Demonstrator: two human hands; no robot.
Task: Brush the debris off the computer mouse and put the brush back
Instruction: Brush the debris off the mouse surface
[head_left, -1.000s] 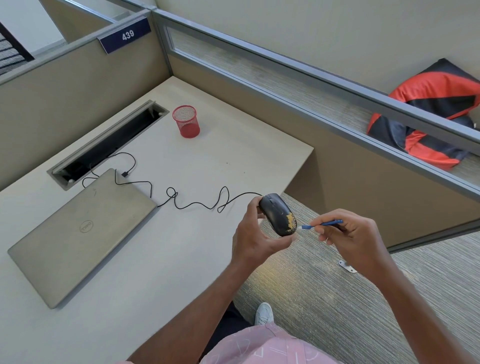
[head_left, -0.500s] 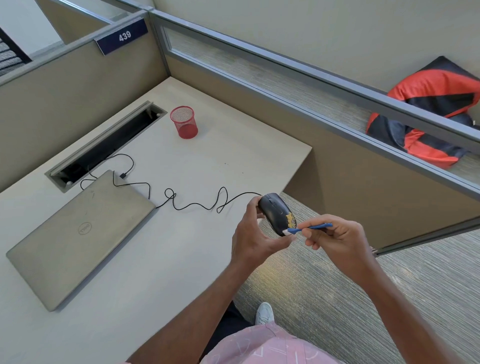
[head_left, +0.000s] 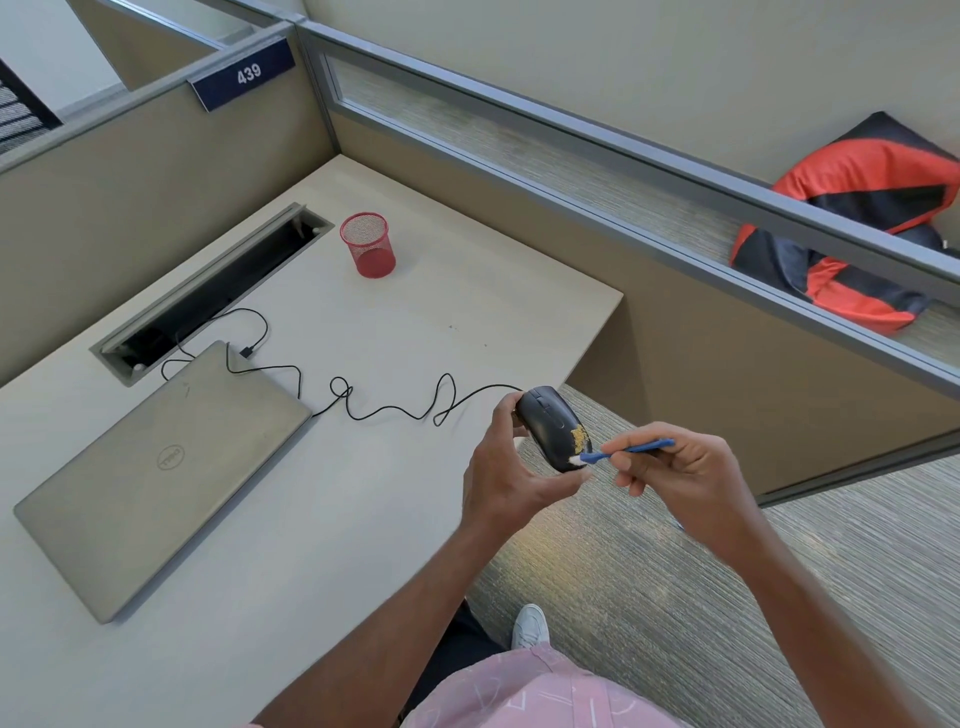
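Observation:
My left hand holds a black wired computer mouse in the air beyond the desk's right edge. A patch of yellow debris sits on the mouse's near end. My right hand grips a thin blue brush by its handle. The brush's white bristle tip touches the mouse just below the debris. The mouse's black cable snakes left across the desk toward the laptop.
A closed grey laptop lies on the beige desk at the left. A red mesh cup stands at the back beside an open cable tray. Cubicle partitions enclose the desk. A red and black bag lies beyond the right partition.
The brush tip has swept down and left along the mouse's near end. The debris patch looks smaller than a second ago. My left hand keeps the mouse nearly still.

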